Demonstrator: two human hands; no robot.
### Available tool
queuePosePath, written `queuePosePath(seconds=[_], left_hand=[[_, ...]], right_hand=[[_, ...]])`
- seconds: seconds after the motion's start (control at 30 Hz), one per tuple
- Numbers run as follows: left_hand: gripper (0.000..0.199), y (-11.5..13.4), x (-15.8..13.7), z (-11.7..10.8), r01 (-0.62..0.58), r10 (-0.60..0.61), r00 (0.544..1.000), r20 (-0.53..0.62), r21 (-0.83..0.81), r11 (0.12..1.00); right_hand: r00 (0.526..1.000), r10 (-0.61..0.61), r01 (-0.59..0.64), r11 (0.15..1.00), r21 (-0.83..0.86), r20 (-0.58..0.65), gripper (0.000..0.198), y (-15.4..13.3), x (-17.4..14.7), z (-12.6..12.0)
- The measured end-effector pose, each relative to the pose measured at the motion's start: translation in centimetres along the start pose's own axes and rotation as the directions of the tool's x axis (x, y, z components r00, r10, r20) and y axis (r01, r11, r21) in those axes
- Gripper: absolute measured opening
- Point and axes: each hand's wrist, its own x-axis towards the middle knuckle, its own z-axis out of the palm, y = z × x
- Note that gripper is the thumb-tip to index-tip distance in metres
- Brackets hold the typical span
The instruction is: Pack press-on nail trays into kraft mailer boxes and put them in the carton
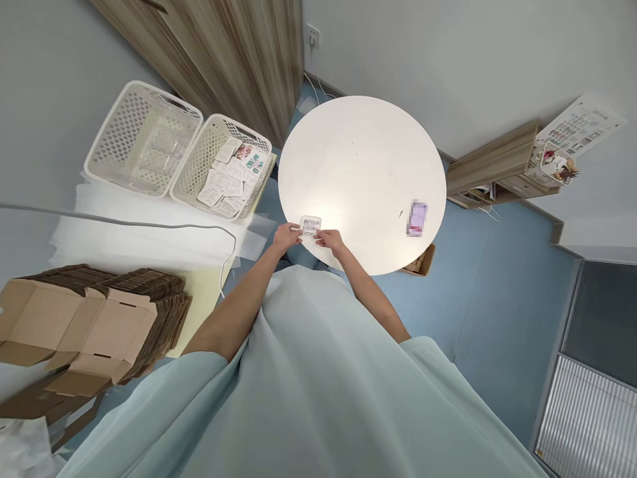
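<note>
Over the near-left edge of the round white table, a small flat white pack shows rows of small purplish shapes. What the shapes are is too small to tell. My left hand pinches the pack's left edge, its fingers closed. On the other side, my right hand has its fingers closed at the lower right corner of the same pack. The fingertips partly cover the pack's lower corners.
A phone-sized blurred item lies on the table's right side. To the left stand a white basket of similar packs, another white basket with clear plastic inside, and stacked flattened cardboard boxes. A cable crosses the left-hand table.
</note>
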Motion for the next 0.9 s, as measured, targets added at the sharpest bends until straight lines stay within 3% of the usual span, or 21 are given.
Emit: queuePosePath(seconds=[0.17,0.37,0.57,0.67,0.77,0.9], left_hand=[[0.045,-0.6,0.8,0.1,0.017,-0.020,0.997,0.072,0.041,0.999],[0.056,-1.2,0.2,-0.6,-0.006,-0.001,0.994,0.108,0.066,0.998],[0.055,-1.4,-2.3,-1.8,-0.103,0.104,0.992,0.076,-0.018,0.995],[0.051,-1.8,-4.3,-2.4,-0.146,0.149,0.988,0.027,-0.086,0.986],[0.048,-2.8,-6.3,-3.2,-0.168,0.165,0.986,-0.037,-0.152,0.974],[0.046,-4.8,-8.3,-4.6,-0.165,0.129,0.979,-0.155,-0.249,0.954]], right_hand=[[0.995,0.087,-0.087,0.996,-0.015,-0.046,0.024,0.3,1.0,0.9],[0.997,0.076,-0.078,0.994,-0.073,-0.022,0.025,0.2,0.2,-0.3],[0.992,-0.052,0.071,0.985,-0.156,0.118,0.002,-0.7,-1.8,-2.6],[0.971,-0.116,0.159,0.966,-0.206,0.208,0.005,-1.4,-2.3,-3.0],[0.939,-0.164,0.244,0.936,-0.253,0.302,0.011,-2.1,-2.2,-2.4],[0.891,-0.177,0.328,0.889,-0.320,0.419,0.010,-3.2,-1.6,0.4]])
